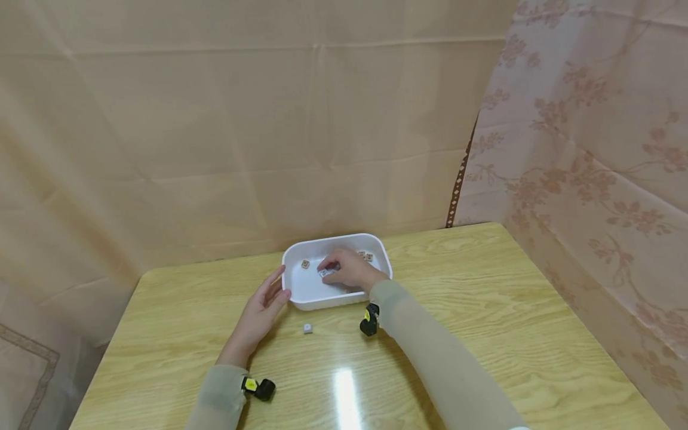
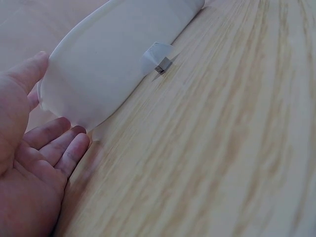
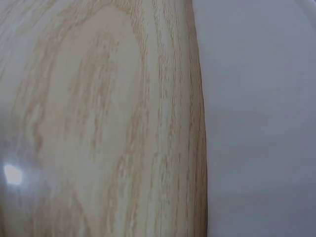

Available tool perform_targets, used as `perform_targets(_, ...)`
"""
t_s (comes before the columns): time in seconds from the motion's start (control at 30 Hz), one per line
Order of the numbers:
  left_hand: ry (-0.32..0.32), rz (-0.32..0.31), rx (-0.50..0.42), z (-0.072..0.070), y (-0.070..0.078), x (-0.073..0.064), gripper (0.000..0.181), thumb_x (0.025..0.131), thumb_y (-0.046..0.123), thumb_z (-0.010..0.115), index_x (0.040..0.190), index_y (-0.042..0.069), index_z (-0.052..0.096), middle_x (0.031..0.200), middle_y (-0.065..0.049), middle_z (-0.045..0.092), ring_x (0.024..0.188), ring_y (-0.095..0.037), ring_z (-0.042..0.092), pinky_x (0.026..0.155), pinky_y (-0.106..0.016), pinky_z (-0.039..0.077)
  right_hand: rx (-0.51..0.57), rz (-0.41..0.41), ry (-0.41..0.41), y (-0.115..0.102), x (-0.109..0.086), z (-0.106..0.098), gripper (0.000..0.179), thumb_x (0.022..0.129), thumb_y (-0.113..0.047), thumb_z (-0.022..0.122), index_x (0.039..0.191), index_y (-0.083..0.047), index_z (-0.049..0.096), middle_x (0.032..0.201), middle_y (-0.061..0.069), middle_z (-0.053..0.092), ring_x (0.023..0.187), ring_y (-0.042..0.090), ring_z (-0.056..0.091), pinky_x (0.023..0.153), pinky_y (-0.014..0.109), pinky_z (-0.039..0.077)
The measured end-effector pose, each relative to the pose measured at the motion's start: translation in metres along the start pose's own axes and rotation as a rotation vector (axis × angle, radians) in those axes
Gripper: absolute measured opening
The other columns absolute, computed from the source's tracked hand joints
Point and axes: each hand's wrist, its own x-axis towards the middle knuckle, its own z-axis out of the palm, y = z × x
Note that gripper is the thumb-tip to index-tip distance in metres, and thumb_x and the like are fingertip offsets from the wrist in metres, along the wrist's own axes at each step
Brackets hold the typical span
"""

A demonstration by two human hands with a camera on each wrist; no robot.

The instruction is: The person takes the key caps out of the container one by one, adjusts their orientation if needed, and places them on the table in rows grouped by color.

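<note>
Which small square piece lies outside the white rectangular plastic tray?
The small white square piece on the yellowish wood-grain table, in front of the tray; the other visible pieces are inside that tray.

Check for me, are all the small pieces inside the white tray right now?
No, one small white piece lies on the table in front of the white tray.

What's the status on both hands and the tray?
Left hand touching white tray, left end. Right hand inside, at white pieces, grip unclear. Small white block on table, outside tray; nothing visibly blocking.
</note>
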Motion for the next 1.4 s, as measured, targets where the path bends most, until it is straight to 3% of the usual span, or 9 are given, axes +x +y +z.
perform_targets(0.43, -0.002, 0.013, -0.013, -0.001, 0.0024, 0.0005, 0.063, 0.113, 0.021, 0.065, 0.171, 0.018, 0.04, 0.17, -0.023, 0.043, 0.156, -0.04, 0.044, 0.109, -0.014, 0.047, -0.022, 0.034, 0.005, -0.0031, 0.0015, -0.0005, 0.022, 0.092, -0.014, 0.09, 0.114, -0.011, 0.085, 0.11, 0.001, 0.078, 0.108, 0.018, 0.066, 0.101, 0.031, 0.053)
perform_targets(0.97, 0.0, 0.008, -0.005, -0.0002, 0.0025, 0.001, 0.064, 0.112, 0.023, 0.067, 0.17, 0.018, 0.04, 0.17, -0.021, 0.043, 0.156, -0.039, 0.044, 0.113, -0.019, 0.046, -0.004, 0.001, 0.01, -0.002, 0.0016, -0.0017, 0.023, 0.092, -0.018, 0.091, 0.113, -0.011, 0.084, 0.106, -0.002, 0.078, 0.102, 0.015, 0.064, 0.096, 0.03, 0.053)
perform_targets(1.4, 0.009, 0.006, -0.009, 0.0005, 0.0024, -0.0005, 0.063, 0.112, 0.02, 0.067, 0.17, 0.018, 0.041, 0.169, -0.021, 0.045, 0.155, -0.039, 0.046, 0.111, -0.017, 0.048, 0.038, 0.006, 0.025, -0.0031, 0.0009, 0.0005, 0.021, 0.096, -0.014, 0.085, 0.116, -0.008, 0.081, 0.111, 0.002, 0.078, 0.107, 0.017, 0.066, 0.102, 0.032, 0.054)
